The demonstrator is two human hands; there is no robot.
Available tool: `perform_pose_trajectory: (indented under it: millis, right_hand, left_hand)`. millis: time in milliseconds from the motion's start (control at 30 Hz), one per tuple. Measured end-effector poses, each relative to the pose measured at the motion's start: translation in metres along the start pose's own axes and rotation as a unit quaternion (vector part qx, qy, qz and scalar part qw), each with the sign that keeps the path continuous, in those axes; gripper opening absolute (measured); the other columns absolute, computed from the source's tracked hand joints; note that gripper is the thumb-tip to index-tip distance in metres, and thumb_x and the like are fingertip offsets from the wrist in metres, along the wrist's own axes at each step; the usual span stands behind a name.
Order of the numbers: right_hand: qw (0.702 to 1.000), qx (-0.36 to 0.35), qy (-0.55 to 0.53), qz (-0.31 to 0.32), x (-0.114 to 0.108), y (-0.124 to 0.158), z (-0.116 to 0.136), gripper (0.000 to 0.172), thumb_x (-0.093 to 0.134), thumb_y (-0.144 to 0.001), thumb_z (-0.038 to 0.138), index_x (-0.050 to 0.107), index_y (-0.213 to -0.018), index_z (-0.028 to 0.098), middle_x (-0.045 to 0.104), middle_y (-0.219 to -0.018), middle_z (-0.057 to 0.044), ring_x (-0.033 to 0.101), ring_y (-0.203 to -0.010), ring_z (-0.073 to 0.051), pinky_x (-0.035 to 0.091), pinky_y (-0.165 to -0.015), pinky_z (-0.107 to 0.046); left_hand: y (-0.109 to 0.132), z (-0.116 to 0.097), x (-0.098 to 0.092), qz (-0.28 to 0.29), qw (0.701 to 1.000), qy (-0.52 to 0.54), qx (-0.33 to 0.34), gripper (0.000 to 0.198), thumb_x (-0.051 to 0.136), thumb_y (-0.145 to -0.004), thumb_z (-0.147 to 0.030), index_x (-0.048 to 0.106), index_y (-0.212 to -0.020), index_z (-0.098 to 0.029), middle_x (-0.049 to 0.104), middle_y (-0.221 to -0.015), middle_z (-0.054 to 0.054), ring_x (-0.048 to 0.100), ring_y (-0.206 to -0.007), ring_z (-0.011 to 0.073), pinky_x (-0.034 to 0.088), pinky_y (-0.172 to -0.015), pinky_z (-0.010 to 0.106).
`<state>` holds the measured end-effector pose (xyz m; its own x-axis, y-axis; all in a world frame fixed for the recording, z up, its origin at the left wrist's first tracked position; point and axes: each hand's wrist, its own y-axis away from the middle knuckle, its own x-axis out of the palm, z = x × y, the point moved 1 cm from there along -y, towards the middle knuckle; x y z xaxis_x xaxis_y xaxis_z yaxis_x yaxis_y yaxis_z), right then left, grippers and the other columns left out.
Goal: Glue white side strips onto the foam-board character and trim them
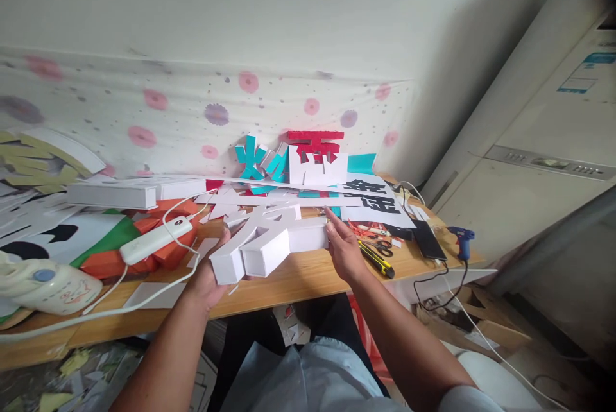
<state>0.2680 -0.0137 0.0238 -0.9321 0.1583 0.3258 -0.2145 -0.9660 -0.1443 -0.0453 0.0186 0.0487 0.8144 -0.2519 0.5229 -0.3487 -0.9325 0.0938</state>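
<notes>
A white three-dimensional cut-out character (269,239) is held above the front of the wooden table, its thick side walls facing me. My left hand (206,277) grips its left end, with the fingers partly hidden behind it. At its right end, my right hand (344,248) holds the edge between thumb and fingers. Just right of my right hand lie a yellow and black cutter (376,259) and black-handled scissors (384,246).
A white power strip (155,240) with cords lies over orange pieces at left, near a cream bottle (48,287). Teal and red characters (315,142) stand at the back. A phone (428,240) and a blue glue gun (462,242) are at right.
</notes>
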Motion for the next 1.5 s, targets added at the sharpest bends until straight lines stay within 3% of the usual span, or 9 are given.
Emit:
perform_pose_trajectory:
  millis: [167,367,500,600,667,900,1067,1500]
  right_hand:
    - [0.998,0.003,-0.060,0.005,0.013,-0.009,0.012,0.061,0.089,-0.088,0.062,0.079,-0.142,0.035,0.079,-0.132,-0.002,0.071,-0.095,-0.019,0.056,-0.074,-0.028]
    - [0.997,0.014,-0.072,-0.007,0.022,-0.013,0.024,0.067,0.091,-0.085,0.064,0.079,-0.142,0.031,0.080,-0.122,-0.004,0.071,-0.096,-0.022,0.062,-0.073,-0.031]
    - [0.996,0.018,-0.084,0.025,0.024,-0.015,0.039,0.065,0.092,-0.086,0.061,0.078,-0.144,0.033,0.077,-0.122,-0.002,0.071,-0.100,-0.022,0.070,-0.082,-0.039]
    - [0.991,0.024,-0.104,0.078,0.026,-0.018,0.056,0.062,0.096,-0.085,0.051,0.079,-0.142,0.035,0.076,-0.132,-0.002,0.072,-0.108,-0.024,0.072,-0.087,-0.043]
    - [0.987,0.033,-0.114,0.105,0.027,-0.022,0.067,0.064,0.097,-0.084,0.046,0.078,-0.144,0.035,0.075,-0.139,-0.003,0.073,-0.112,-0.025,0.072,-0.089,-0.044]
    - [0.976,0.060,-0.128,0.164,0.029,-0.029,0.090,0.068,0.095,-0.088,0.042,0.072,-0.150,0.025,0.080,-0.135,-0.009,0.083,-0.101,-0.026,0.068,-0.099,-0.046]
    - [0.971,0.061,-0.110,0.206,0.029,-0.023,0.095,0.077,0.100,-0.082,0.033,0.070,-0.152,0.025,0.080,-0.136,-0.010,0.082,-0.113,-0.029,0.064,-0.110,-0.048]
    - [0.973,0.047,-0.058,0.220,0.028,-0.021,0.090,0.069,0.097,-0.089,0.046,0.071,-0.150,0.028,0.081,-0.135,-0.012,0.082,-0.118,-0.032,0.065,-0.107,-0.047]
  left_hand:
    - [0.000,-0.019,0.007,0.001,0.999,-0.010,0.043,0.062,0.069,-0.107,-0.046,0.055,-0.164,-0.028,0.079,-0.136,0.016,0.082,-0.095,0.0328,0.071,-0.061,0.039]
    - [-0.002,-0.027,0.000,-0.001,0.997,-0.077,0.024,0.069,0.069,-0.101,-0.059,0.058,-0.160,-0.023,0.083,-0.116,0.017,0.080,-0.079,0.0334,0.068,-0.063,0.047]
    - [-0.010,-0.029,-0.015,0.015,0.990,-0.143,-0.005,0.056,0.076,-0.092,-0.059,0.075,-0.126,-0.015,0.082,-0.092,0.018,0.078,-0.071,0.0334,0.066,-0.067,0.045]
    - [-0.015,-0.034,-0.019,0.008,0.982,-0.185,-0.042,0.041,0.072,-0.090,-0.053,0.077,-0.099,-0.013,0.081,-0.087,0.019,0.076,-0.069,0.0311,0.064,-0.066,0.041]
    - [-0.018,-0.040,-0.017,0.009,0.979,-0.193,-0.061,0.045,0.065,-0.093,-0.056,0.077,-0.090,-0.013,0.080,-0.085,0.021,0.076,-0.067,0.0300,0.063,-0.064,0.039]
    - [-0.022,-0.051,-0.007,0.022,0.981,-0.168,-0.100,0.069,0.033,-0.108,-0.071,0.074,-0.100,-0.015,0.076,-0.070,0.018,0.069,-0.050,0.0274,0.058,-0.053,0.036]
    - [-0.024,-0.048,-0.016,0.043,0.985,-0.127,-0.112,0.068,0.035,-0.108,-0.074,0.071,-0.110,-0.016,0.078,-0.071,0.018,0.073,-0.052,0.0291,0.057,-0.052,0.034]
    - [-0.023,-0.042,-0.025,0.046,0.984,-0.113,-0.129,0.072,0.036,-0.108,-0.076,0.073,-0.103,-0.014,0.077,-0.070,0.019,0.073,-0.051,0.0284,0.054,-0.047,0.031]
